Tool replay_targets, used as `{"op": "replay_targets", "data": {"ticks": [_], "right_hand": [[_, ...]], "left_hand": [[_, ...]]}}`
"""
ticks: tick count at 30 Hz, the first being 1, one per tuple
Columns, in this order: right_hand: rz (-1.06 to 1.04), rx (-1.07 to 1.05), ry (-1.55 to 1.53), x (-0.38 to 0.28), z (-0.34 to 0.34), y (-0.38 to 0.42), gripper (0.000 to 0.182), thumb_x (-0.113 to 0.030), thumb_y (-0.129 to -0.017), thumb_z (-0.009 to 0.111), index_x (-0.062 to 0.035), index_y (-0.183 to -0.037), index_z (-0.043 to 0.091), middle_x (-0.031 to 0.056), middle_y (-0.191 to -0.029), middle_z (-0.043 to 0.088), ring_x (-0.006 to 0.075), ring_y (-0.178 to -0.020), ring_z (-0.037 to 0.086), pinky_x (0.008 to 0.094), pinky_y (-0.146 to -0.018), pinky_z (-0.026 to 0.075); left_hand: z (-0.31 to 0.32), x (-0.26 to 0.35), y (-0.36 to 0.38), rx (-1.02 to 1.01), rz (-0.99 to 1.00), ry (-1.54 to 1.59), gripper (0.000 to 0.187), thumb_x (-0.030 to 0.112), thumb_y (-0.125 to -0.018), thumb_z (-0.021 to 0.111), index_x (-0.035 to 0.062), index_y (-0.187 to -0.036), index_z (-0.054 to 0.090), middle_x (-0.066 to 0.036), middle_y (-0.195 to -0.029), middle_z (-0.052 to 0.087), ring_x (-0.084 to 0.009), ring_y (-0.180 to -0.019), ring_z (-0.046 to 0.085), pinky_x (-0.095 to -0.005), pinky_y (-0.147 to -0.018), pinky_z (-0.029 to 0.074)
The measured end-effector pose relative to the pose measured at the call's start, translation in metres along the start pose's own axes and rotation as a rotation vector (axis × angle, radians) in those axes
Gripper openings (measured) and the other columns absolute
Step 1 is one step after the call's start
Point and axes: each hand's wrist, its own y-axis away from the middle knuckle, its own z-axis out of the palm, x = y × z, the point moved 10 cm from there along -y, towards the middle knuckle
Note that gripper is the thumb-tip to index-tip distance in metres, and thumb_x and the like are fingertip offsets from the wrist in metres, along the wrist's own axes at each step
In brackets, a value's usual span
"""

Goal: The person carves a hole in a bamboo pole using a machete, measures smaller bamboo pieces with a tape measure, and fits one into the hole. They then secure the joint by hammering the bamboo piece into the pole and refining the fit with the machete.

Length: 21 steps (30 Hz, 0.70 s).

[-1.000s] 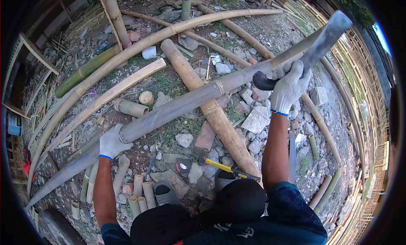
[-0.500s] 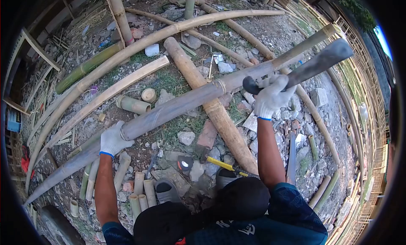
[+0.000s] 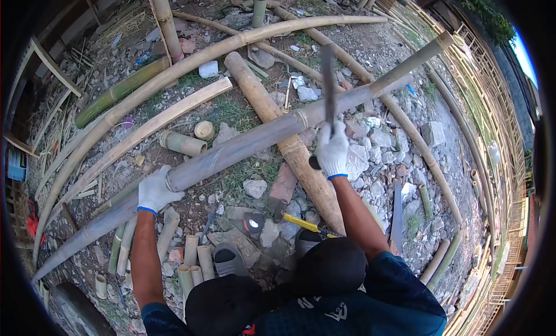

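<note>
My left hand (image 3: 158, 191) wears a white work glove with a blue cuff and grips the long grey bamboo pole (image 3: 243, 148) near its lower left part. The pole slants across the view and rests over a thicker tan bamboo pole (image 3: 310, 171). In a matching glove, my right hand (image 3: 332, 150) is closed round the black handle of a machete (image 3: 328, 81). The dark blade points away from me, seen nearly edge-on, and overlaps the grey pole in this view. Past the blade, the pole continues as a narrower greenish-brown section at the upper right.
A long curved bamboo pole (image 3: 255, 36) and a split bamboo length (image 3: 156, 119) lie beyond my left hand. Broken stones (image 3: 379, 139) cover the ground on the right, beside a flat grey blade (image 3: 397, 217). Near my feet lie a yellow-handled tool (image 3: 301, 223) and short bamboo pieces (image 3: 205, 260).
My right hand has swung the machete left and closer in, its blade turning from pointing upper right to nearly straight away from me. My left hand stays on the pole.
</note>
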Motion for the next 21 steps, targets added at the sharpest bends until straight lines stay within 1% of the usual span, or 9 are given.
{"op": "replay_targets", "data": {"ticks": [2,3,5,9,12,13,14,17,21], "right_hand": [[0.057,-0.568,0.179,0.004,0.047,0.028,0.039,-0.026,-0.102,0.057,-0.007,-0.136,0.064,0.0306,-0.1,0.071,0.0468,-0.1,0.071,0.0458,-0.09,0.056],[-0.009,-0.541,0.105,-0.003,0.039,0.004,0.034,-0.029,-0.102,0.059,-0.0059,-0.125,0.066,0.0284,-0.097,0.072,0.0458,-0.095,0.071,0.0473,-0.087,0.055],[-0.035,-0.299,-0.001,-0.06,-0.032,-0.053,0.026,-0.028,-0.104,0.059,-0.0033,-0.111,0.065,0.019,-0.083,0.069,0.0354,-0.074,0.069,0.0429,-0.072,0.056],[0.055,0.142,-0.863,-0.101,-0.146,-0.121,0.024,-0.023,-0.109,0.052,-0.0039,-0.096,0.059,0.0008,-0.07,0.052,0.0086,-0.056,0.052,0.0261,-0.051,0.044],[0.173,0.598,-0.969,-0.026,-0.101,-0.062,0.022,-0.026,-0.107,0.055,-0.0048,-0.101,0.059,0.0041,-0.073,0.06,0.014,-0.061,0.058,0.0315,-0.058,0.05],[0.118,0.405,-0.264,-0.027,-0.067,-0.024,0.027,-0.027,-0.104,0.057,0.0001,-0.103,0.059,0.0223,-0.081,0.066,0.0378,-0.071,0.068,0.05,-0.073,0.053],[0.088,-0.458,0.109,0.015,0.039,0.015,0.027,-0.026,-0.103,0.055,-0.0018,-0.112,0.064,0.0319,-0.092,0.07,0.0494,-0.091,0.072,0.0557,-0.085,0.054],[-0.138,-0.383,0.036,-0.025,0.017,-0.011,0.031,-0.029,-0.103,0.056,-0.0062,-0.119,0.07,0.031,-0.098,0.073,0.0507,-0.1,0.071,0.0532,-0.089,0.055],[0.197,-0.097,-0.421,-0.063,-0.089,-0.101,0.026,-0.027,-0.106,0.056,-0.0017,-0.103,0.062,0.011,-0.071,0.063,0.0248,-0.057,0.064,0.0382,-0.058,0.054]], "left_hand": [[-0.006,0.003,-0.005,0.018,0.003,0.004,0.083,0.049,-0.06,0.088,0.0137,-0.13,0.061,-0.019,-0.114,0.072,-0.0376,-0.106,0.071,-0.0483,-0.093,0.057],[-0.007,0.0,-0.009,0.062,0.009,0.013,0.083,0.049,-0.06,0.088,0.0136,-0.13,0.061,-0.019,-0.113,0.072,-0.0376,-0.106,0.071,-0.0484,-0.092,0.057],[0.007,-0.008,0.008,0.014,0.027,0.001,0.083,0.049,-0.06,0.088,0.0134,-0.13,0.061,-0.018,-0.112,0.072,-0.0377,-0.105,0.071,-0.0487,-0.092,0.057],[-0.004,-0.002,-0.003,0.029,0.011,0.025,0.082,0.049,-0.06,0.088,0.0126,-0.129,0.062,-0.018,-0.109,0.072,-0.0379,-0.103,0.072,-0.049,-0.09,0.057],[-0.003,-0.001,0.0,0.025,0.022,0.029,0.082,0.048,-0.059,0.088,0.0119,-0.128,0.062,-0.018,-0.109,0.073,-0.0382,-0.103,0.072,-0.0488,-0.09,0.057],[-0.003,-0.001,0.001,0.03,0.024,0.031,0.081,0.048,-0.059,0.088,0.0118,-0.127,0.062,-0.018,-0.109,0.073,-0.0383,-0.103,0.072,-0.0488,-0.09,0.057],[-0.005,-0.001,0.001,0.048,0.021,0.039,0.081,0.048,-0.059,0.088,0.0116,-0.127,0.063,-0.018,-0.108,0.073,-0.0385,-0.103,0.072,-0.0489,-0.09,0.057],[-0.01,-0.002,0.005,0.1,0.037,-0.024,0.08,0.049,-0.059,0.087,0.012,-0.125,0.063,-0.018,-0.11,0.073,-0.0385,-0.104,0.072,-0.0488,-0.091,0.057],[-0.002,-0.007,0.002,0.052,0.012,0.005,0.081,0.052,-0.06,0.087,0.0129,-0.126,0.063,-0.017,-0.111,0.073,-0.0373,-0.105,0.072,-0.0484,-0.091,0.057]]}}
